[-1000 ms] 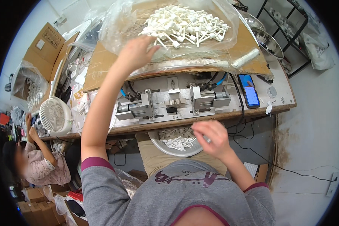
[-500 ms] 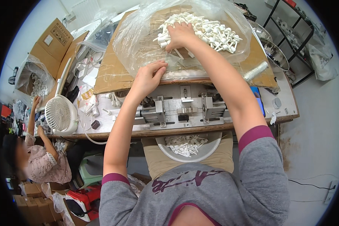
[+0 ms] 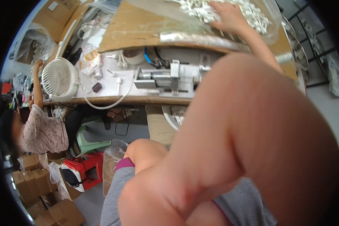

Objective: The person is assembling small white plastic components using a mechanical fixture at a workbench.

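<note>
My right hand (image 3: 231, 18) reaches to the far side of the table, fingers spread over a heap of small white plastic pieces (image 3: 199, 11) with rounded heads and thin stems. The heap lies on clear plastic sheeting over a cardboard sheet (image 3: 135, 28). My left hand (image 3: 229, 124) is raised very close to the camera, large and blurred, and covers much of the middle and lower right. Its fingers cannot be made out. Behind it, partly hidden, sits a metal clamping fixture (image 3: 165, 81) at the table's front edge.
A white fan (image 3: 59, 79) stands at the left, with a white cable (image 3: 118, 101) curving near the table edge. A bowl of white pieces (image 3: 171, 118) is mostly hidden below the table. A co-worker (image 3: 45, 128) sits at the left. Metal bowls and a black rack (image 3: 309, 34) stand at the right.
My left hand has left the plastic sheeting and come up close to the camera. My right hand stays at the heap. The whole view has shifted, with the table now higher in it.
</note>
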Available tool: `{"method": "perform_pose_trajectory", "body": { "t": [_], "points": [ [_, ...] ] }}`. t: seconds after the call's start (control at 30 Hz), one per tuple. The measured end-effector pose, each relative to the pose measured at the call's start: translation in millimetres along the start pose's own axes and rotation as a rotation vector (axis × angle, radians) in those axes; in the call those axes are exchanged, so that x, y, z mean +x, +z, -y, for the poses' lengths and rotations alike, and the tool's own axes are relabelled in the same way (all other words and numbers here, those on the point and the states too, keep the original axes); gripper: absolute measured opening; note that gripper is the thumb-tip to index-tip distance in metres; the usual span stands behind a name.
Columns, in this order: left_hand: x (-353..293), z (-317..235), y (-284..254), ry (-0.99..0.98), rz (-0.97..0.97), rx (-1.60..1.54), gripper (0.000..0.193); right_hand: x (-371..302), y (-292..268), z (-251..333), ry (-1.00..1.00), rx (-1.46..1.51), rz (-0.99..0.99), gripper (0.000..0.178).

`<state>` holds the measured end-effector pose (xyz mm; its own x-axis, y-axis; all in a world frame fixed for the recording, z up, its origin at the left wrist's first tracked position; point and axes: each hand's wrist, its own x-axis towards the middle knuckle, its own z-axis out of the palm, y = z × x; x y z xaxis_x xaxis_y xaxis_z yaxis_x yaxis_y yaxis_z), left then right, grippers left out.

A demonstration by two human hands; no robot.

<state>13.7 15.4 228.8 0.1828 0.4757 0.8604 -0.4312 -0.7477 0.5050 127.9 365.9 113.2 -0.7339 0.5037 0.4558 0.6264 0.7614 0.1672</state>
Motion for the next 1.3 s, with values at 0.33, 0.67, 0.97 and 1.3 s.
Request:
{"method": "perform_pose_trajectory", "body": {
  "t": [0.33,0.67,0.97,1.3],
  "points": [
    [-14.6,8.7,36.9,-0.073,0.007,-0.182,0.014,-13.8,-19.2,16.4,0.100,0.119,-0.059,0.048],
    [-15.8,7.2,44.1,-0.048,-0.003,-0.189,0.019,-29.3,-31.9,28.0,0.175,0.073,-0.191,0.057],
    [-18.5,1.6,30.8,-0.034,0.019,-0.115,0.024,-49.5,-38.9,36.9,0.243,0.099,-0.317,0.031],
    [-41.3,49.9,-25.0,-0.158,-0.050,0.548,0.030,-66.6,-48.9,24.9,0.571,0.770,-0.395,0.030]
  ]
}}
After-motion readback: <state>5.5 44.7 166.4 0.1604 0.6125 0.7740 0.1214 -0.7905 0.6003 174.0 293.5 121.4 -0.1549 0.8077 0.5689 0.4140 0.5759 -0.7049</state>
